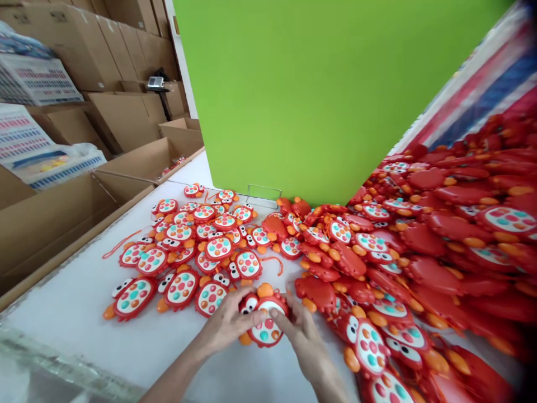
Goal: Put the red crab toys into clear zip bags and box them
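Observation:
Between my two hands is a red crab-shaped toy with white eyes, orange claws and a white face of coloured round buttons. My left hand grips it by the eye side, thumb on the button face. On the other edge my right hand holds it, its thumb also pressed on the buttons. Fingers behind the toy are hidden. Just beyond my left hand lies a group of similar crab toys, mostly buttons up. To the right, a large heap of crab toys lies jumbled, many with plain red backs up.
A green panel stands upright behind the white table, with a small wire stand at its foot. Open cardboard boxes line the left edge. Stacked cartons and white baskets are behind. A striped sheet rises at right.

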`<action>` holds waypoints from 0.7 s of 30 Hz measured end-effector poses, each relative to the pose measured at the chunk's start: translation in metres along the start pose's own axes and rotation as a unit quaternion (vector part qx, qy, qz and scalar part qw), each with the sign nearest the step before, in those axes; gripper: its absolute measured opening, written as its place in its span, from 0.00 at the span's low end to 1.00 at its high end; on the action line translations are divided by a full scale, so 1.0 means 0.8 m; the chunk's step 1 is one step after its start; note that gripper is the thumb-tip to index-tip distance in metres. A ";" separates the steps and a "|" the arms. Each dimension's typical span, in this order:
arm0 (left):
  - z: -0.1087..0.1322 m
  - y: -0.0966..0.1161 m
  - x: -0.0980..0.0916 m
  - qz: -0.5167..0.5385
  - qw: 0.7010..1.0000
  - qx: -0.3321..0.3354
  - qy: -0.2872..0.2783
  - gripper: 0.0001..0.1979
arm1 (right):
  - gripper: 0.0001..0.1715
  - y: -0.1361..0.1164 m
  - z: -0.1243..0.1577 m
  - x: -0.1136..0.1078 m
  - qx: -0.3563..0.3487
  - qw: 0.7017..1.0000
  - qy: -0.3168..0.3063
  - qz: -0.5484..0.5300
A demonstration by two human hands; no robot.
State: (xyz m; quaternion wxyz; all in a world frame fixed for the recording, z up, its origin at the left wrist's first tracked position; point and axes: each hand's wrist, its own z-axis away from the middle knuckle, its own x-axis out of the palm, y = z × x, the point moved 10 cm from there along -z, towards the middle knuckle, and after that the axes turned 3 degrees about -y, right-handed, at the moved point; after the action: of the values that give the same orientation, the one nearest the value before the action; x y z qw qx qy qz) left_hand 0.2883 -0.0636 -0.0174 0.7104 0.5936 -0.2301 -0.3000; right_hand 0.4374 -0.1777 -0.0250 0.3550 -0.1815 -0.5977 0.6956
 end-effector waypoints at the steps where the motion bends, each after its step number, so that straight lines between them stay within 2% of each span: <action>1: -0.001 0.001 0.003 0.031 0.999 -0.001 -0.011 0.19 | 0.23 0.012 0.001 0.010 0.032 0.999 -0.022 -0.036; 3: 0.001 -0.007 0.007 0.098 0.995 -0.024 -0.004 0.21 | 0.22 0.030 0.003 0.029 0.070 0.990 -0.056 -0.112; 5: 0.007 -0.022 0.013 0.138 0.989 -0.054 0.020 0.23 | 0.20 0.037 0.005 0.039 0.068 0.983 -0.057 -0.159; 9: 0.018 -0.040 0.024 0.180 0.980 -0.062 0.060 0.29 | 0.19 0.040 0.008 0.043 0.061 0.981 -0.055 -0.176; 15: 0.017 -0.027 0.012 0.198 0.977 -0.001 0.075 0.32 | 0.17 0.047 0.012 0.041 0.099 0.978 -0.101 -0.151; 21: 0.027 -0.020 0.036 0.250 0.967 0.003 0.054 0.35 | 0.19 0.055 0.016 0.036 0.080 0.981 -0.038 -0.173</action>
State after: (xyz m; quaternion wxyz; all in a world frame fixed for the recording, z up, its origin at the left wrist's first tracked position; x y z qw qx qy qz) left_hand 0.2916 -0.1012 -0.0301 0.7722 0.5347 -0.3339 -0.0795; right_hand 0.3969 -0.1677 -0.0599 0.4601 -0.0198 -0.5752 0.6761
